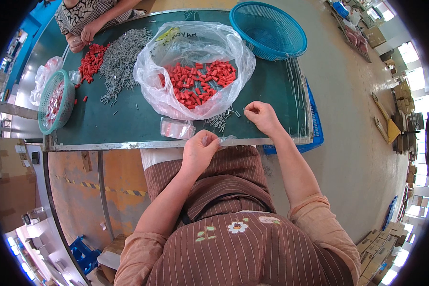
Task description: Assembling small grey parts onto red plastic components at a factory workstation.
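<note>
Across the green desk [95, 124], loose grey screws [219, 122] lie near frame centre, just above the left hand [201, 148], whose grip pinches a clear bag [228, 138] best held steady, while the right hand [263, 117], pinched on something I cannot identify, should stay light.

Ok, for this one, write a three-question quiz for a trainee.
1. True or false: the large grey heap lies left of the big clear bag.
2. What colour are the small pieces massed inside that bag? A) blue B) red C) yellow
3. Which hand is nearer the packet lying by the near edge of the table?

Key: 1. True. 2. B. 3. The left hand.
</note>
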Tool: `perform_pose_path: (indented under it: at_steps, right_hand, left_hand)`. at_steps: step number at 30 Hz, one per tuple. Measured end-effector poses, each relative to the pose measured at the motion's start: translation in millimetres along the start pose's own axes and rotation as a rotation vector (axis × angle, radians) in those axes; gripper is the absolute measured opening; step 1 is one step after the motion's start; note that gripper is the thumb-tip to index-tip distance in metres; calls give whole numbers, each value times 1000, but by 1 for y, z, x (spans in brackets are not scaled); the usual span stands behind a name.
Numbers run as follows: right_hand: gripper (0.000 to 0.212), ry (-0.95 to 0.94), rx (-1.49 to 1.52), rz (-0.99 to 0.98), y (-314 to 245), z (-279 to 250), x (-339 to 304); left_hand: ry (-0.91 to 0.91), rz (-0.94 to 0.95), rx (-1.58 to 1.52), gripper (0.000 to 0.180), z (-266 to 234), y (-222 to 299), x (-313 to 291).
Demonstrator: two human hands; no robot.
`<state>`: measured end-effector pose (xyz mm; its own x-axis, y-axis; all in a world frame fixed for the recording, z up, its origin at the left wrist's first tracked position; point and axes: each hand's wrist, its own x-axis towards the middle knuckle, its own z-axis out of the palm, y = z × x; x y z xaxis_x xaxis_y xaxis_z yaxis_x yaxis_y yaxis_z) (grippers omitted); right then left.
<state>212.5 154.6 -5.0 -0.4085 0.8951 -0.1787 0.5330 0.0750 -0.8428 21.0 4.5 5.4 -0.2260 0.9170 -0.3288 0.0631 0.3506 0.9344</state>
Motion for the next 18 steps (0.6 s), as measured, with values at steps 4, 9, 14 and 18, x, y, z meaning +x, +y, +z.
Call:
perform_pose_path:
  at_steps: [4,9,14,18]
  right_hand:
    - [18,21,-64,18,0,4,-3]
    - [17,110,-339,-66,-14,19,-5]
    - [15,140,-559,-118,-24,29,-2]
    - [14,83,-844,-254,-35,32,3]
  left_hand:
    - [24,-12,-53,12,3,4,-2]
    - [42,2,9,13,2,-3,-1]
    - [59,11,19,14,-1,-2,-1]
    - [72,5,110,15,-2,6,-2]
